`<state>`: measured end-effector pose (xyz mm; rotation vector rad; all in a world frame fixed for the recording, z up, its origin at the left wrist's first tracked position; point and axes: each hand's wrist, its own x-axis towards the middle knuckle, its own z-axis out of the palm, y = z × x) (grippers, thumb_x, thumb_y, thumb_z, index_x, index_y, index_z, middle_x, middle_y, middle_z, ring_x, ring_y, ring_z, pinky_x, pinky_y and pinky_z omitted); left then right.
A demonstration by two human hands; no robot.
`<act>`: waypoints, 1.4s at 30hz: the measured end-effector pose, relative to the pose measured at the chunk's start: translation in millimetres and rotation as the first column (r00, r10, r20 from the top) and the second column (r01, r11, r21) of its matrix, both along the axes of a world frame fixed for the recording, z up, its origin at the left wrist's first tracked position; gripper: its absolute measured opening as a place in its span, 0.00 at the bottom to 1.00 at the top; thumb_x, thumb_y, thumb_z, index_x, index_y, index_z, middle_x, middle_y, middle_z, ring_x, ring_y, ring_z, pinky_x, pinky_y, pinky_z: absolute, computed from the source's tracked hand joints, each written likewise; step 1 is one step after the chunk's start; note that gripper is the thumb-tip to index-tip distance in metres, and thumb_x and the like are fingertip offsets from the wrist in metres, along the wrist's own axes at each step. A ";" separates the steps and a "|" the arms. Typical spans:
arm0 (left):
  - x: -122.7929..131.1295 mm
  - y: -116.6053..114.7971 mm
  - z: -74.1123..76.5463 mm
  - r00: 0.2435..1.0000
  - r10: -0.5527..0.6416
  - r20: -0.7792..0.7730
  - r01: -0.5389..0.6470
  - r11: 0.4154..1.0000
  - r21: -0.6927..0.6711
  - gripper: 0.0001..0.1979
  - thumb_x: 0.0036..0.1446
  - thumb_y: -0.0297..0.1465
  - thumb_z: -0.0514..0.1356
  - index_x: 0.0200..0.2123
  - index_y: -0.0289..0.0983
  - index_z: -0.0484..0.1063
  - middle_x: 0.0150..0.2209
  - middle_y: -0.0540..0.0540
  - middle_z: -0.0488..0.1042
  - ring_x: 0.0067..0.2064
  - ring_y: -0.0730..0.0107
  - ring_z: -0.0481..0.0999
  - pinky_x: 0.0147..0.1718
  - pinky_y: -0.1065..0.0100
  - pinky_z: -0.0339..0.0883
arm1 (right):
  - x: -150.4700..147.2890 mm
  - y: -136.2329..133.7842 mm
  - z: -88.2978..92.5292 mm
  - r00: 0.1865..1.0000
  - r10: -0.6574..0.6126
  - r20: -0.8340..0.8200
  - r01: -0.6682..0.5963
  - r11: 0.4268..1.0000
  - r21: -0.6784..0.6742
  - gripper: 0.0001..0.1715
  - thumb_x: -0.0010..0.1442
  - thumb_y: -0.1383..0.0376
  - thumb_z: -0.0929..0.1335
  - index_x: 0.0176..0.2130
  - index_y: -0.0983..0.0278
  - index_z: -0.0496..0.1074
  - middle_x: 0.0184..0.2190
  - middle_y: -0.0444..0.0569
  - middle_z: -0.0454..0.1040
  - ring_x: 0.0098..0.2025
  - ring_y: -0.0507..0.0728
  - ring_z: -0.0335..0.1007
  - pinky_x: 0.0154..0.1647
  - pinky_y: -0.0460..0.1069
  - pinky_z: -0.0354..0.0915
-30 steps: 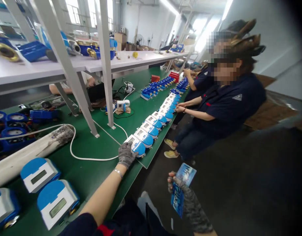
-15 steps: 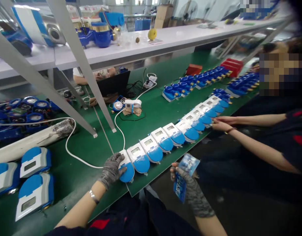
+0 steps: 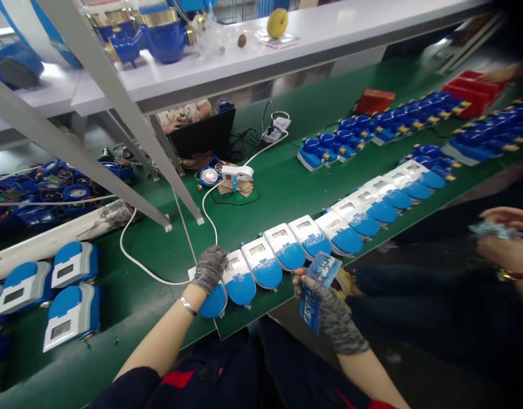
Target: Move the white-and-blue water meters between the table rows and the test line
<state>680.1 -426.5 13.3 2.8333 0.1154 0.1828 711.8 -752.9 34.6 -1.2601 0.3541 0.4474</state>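
My left hand (image 3: 208, 267), in a grey glove, lies over the white top of the nearest blue-and-white meter (image 3: 214, 298) at the front edge of the green bench. That meter begins a long row of like meters (image 3: 325, 233) running off to the right. My right hand (image 3: 325, 309), also gloved, is closed on a stack of blue cards (image 3: 316, 287), held upright just off the bench edge near the third meter (image 3: 265, 264).
A white cable (image 3: 150, 272) curls from a wrapped white tube (image 3: 52, 241). Three more meters (image 3: 69, 309) lie at the left. A slanted grey frame leg (image 3: 129, 125) carries a white shelf (image 3: 252, 54). A co-worker's hands (image 3: 500, 238) are at the right.
My view has tilted down toward the bench. My left hand stays on the first meter. My right hand has brought the cards up and closer to the row.
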 end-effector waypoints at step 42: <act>15.7 -51.2 -4.3 0.969 0.102 0.225 -0.056 0.977 -0.204 0.09 0.67 0.31 0.53 0.43 0.37 0.74 0.38 0.42 0.80 0.41 0.63 0.81 0.45 0.58 0.77 | 34.4 -51.4 2.3 0.998 -0.028 -0.056 0.032 0.997 0.075 0.16 0.46 0.59 0.79 0.35 0.60 0.79 0.30 0.46 0.77 0.31 0.55 0.75 0.31 0.48 0.73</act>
